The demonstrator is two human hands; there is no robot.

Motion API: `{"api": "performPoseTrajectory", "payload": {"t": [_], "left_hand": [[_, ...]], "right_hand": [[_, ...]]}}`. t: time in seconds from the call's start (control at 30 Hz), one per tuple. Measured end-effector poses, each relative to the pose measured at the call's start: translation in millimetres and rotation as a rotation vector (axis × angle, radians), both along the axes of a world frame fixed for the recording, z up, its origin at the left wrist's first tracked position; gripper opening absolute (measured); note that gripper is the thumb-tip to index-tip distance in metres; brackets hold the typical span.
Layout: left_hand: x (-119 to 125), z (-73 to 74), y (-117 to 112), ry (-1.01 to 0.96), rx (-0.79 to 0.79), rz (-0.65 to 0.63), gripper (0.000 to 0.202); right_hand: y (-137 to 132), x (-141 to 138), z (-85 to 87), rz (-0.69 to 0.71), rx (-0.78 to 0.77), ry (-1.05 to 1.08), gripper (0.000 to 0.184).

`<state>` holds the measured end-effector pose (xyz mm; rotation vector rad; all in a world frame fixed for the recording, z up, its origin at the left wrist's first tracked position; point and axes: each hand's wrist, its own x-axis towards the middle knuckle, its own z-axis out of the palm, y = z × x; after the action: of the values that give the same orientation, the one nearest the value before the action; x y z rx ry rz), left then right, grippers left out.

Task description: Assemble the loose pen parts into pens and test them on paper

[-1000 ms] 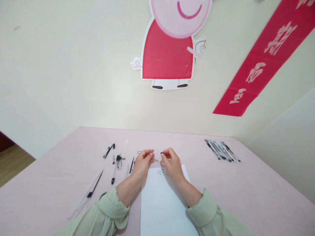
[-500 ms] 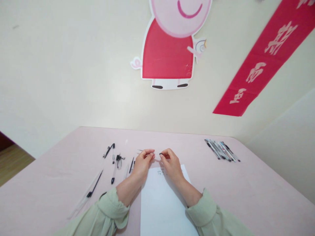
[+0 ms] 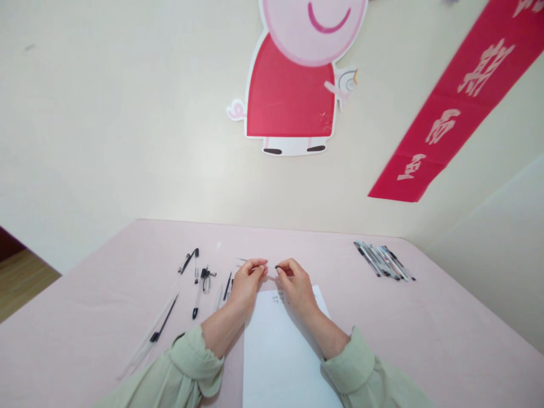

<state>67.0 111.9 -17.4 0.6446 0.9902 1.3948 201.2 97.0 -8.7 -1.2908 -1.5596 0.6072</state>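
Black lone piece (image 3: 277, 267), two pinching hands (image 3: 247, 283) (image 3: 297, 286)

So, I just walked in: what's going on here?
The person's left hand holds what looks like a thin pen part, the right hand a small black piece, near the far end of a white sheet. Whether the two join is too small to tell. Loose pen parts lie to the left, a bunch of pens to the right.
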Motion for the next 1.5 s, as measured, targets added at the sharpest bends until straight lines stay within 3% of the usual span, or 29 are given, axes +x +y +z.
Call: {"api": "performPoseTrajectory", "payload": {"t": [0.3,0.57,0.77,1.0,1.2,1.37,1.5], "left_hand": [[0,6.6,-3,0.040,0.004,-0.005,0.024],[-1,10.2,-4,0.091,0.016,-0.003,0.021],[-1,10.2,-4,0.099,0.019,-0.008,0.019],[-1,11.2,-4,0.114,0.018,-0.010,0.019],[0,7.5,-3,0.102,0.017,-0.004,0.020],[0,3.6,-2,0.099,0.017,-0.013,0.022],[0,2.7,-1,0.082,0.010,-0.012,0.022]], "right_hand": [[0,0,0.9,0.013,-0.035,0.006,0.014],[1,0,-1.5,0.016,-0.119,-0.003,0.032],[0,-1,0.9,0.007,-0.064,0.011,0.012],[1,0,-2.9,0.070,-0.203,0.023,0.035],[0,-1,-0.4,0.050,-0.114,-0.009,0.023],[1,-1,-3.5,0.073,-0.208,0.040,0.038],[1,-1,-1.1,0.046,-0.133,0.022,0.025]]}}
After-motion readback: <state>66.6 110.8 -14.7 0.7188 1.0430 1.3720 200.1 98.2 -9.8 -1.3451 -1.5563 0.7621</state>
